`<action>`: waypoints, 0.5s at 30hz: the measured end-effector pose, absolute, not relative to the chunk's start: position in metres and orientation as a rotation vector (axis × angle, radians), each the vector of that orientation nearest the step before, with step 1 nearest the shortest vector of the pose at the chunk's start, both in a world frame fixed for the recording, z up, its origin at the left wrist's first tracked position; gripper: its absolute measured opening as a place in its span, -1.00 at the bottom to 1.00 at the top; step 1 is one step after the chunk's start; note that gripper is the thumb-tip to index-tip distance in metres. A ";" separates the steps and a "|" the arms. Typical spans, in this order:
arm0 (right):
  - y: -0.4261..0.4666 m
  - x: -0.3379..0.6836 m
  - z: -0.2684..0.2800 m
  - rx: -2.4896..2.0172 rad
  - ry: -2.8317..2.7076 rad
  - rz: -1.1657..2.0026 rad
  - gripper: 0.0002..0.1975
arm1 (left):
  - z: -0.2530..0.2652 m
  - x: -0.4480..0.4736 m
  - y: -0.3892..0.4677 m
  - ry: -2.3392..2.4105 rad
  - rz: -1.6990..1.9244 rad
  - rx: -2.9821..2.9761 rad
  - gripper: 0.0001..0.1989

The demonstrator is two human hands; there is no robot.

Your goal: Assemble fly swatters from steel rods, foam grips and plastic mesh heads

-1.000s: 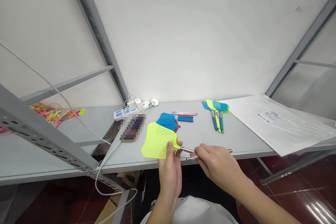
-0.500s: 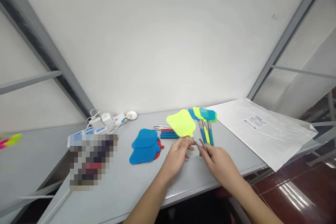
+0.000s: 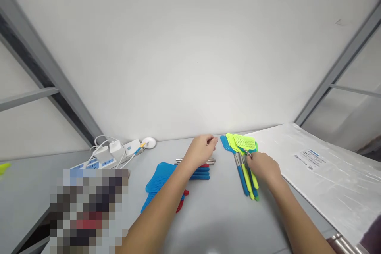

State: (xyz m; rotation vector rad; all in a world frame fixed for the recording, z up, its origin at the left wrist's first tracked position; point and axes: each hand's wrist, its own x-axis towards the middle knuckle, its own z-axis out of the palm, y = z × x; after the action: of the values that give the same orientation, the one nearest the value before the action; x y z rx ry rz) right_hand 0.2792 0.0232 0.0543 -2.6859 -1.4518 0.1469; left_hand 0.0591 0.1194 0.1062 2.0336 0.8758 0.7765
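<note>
My left hand is over the back middle of the table, its fingers curled in; whether they hold anything is hidden. Under and beside it lie several metal rods and blue handles with a red one among them. My right hand is closed around a thin metal rod whose tip sticks out to the left. It is over a bundle of fly swatters with blue and yellow handles; a yellow swatter head lies on top. Loose blue swatter heads and a red one lie behind my left forearm.
At the left are a power strip with white plugs and cables, and a round white device. A large white plastic package covers the table's right side. A wall stands behind, with metal frame posts on both sides.
The yellow swatter head has gone from my left hand onto the bundle at the right. My left hand has moved back toward the rods; my right hand has moved right over the bundle.
</note>
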 end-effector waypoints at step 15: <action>0.021 0.245 0.080 -2.486 -1.660 -0.001 -0.54 | 0.045 -0.032 0.039 0.635 0.574 2.550 -0.70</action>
State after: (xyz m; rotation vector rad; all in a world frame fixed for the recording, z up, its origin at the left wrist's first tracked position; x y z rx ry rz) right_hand 0.2454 0.0206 0.0800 -2.4864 -1.6601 -0.0010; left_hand -0.0315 0.0391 0.0449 2.5505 0.6354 0.5740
